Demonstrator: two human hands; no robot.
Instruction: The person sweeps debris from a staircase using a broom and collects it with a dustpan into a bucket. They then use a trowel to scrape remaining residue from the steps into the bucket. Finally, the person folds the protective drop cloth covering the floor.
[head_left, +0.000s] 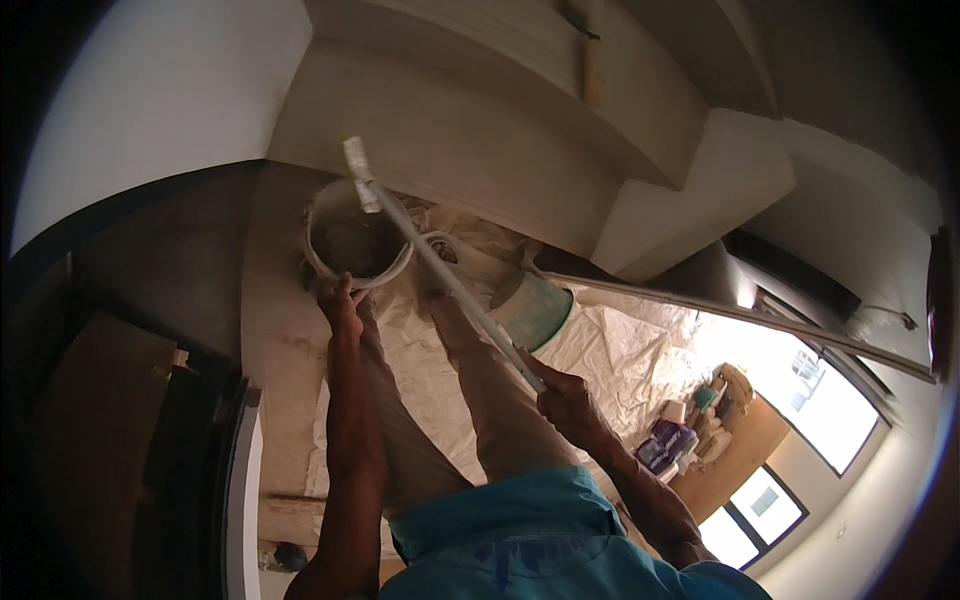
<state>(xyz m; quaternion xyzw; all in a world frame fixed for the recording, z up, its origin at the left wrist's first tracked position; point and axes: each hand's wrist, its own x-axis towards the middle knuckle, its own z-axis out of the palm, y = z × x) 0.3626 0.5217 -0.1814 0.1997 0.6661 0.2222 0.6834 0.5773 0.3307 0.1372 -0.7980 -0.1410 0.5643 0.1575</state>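
My left hand grips the near rim of a whitish bucket, its thumb over the edge. Greyish, wet-looking material lies inside. My right hand is closed around the lower end of a long pale pole. At the pole's far end a narrow, whitish crosspiece forms a T above the bucket's far side. It appears apart from the contents, and its exact kind is unclear. The pole slants across in front of my right leg.
Creased plastic sheeting covers the floor. A teal-stained bucket stands right of my legs. Stepped plaster surfaces rise ahead, with a wooden-handled tool there. Bags are piled at right, near windows. Dark boards stand left.
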